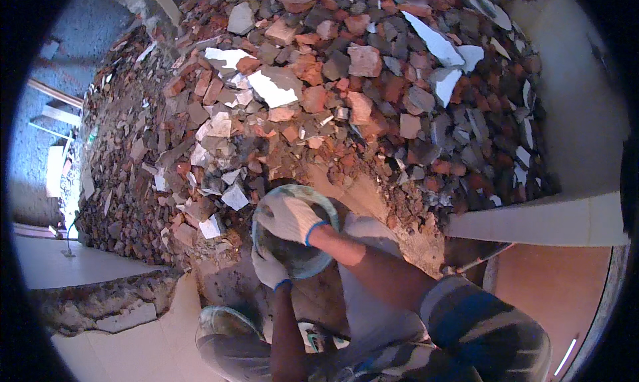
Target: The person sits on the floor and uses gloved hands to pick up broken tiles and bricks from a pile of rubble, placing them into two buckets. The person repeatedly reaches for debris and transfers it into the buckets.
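Note:
A round, shallow pan (322,267) with a worn greenish rim sits at the near edge of a rubble heap, in front of my legs. My left hand (269,269), in a pale knitted glove with a blue cuff, is closed on the pan's near left rim. Gloved the same way, my right hand (290,219) reaches across the pan, its bent fingers at the far left rim. The glove hides part of the pan's inside, which looks dark. Beside my left knee, a second similar pan (225,311) is partly hidden by my leg.
Broken brick and stone rubble (373,109) rises ahead, with white-faced shards (273,88) on it. A pale slab (532,222) juts in at right, above a brownish panel (552,289). At left are a broken floor edge (113,309) and a bluish wall (50,102).

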Demonstrator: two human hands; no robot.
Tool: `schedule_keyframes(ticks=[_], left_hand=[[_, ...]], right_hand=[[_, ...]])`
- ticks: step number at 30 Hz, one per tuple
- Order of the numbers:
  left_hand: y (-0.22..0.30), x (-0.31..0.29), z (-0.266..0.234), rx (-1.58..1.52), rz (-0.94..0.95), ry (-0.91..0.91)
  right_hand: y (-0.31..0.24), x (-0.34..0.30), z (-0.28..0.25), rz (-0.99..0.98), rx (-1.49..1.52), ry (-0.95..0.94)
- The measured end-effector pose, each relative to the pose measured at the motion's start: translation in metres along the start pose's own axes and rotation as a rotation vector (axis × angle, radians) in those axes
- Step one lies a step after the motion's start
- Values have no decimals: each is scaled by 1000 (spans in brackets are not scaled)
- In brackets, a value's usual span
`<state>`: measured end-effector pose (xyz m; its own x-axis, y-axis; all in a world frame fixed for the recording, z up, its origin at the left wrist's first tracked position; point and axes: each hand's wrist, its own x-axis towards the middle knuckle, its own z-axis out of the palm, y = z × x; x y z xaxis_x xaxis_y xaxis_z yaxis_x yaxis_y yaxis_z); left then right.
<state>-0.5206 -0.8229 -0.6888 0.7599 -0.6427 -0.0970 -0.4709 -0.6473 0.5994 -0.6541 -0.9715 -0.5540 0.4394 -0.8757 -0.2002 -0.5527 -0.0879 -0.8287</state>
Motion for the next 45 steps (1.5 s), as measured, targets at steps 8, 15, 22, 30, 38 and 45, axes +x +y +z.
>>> schedule_keyframes(ticks=[8,15,22,30,38,45], left_hand=[[-4,-5,-37,20,49,-33],[7,-18,-19,128,-16,-73],[8,-22,-23,174,-47,-87],[3,-14,-16,235,-41,-58],[-2,-14,-13,222,7,-31],[5,-21,-21,158,9,13]], right_hand=[[20,33,-12,-4,119,236],[62,28,-56,73,224,585],[134,-62,-128,175,-65,965],[202,-94,-235,440,-223,1129],[199,-44,-334,571,-305,1195],[265,5,-358,637,-294,1040]])
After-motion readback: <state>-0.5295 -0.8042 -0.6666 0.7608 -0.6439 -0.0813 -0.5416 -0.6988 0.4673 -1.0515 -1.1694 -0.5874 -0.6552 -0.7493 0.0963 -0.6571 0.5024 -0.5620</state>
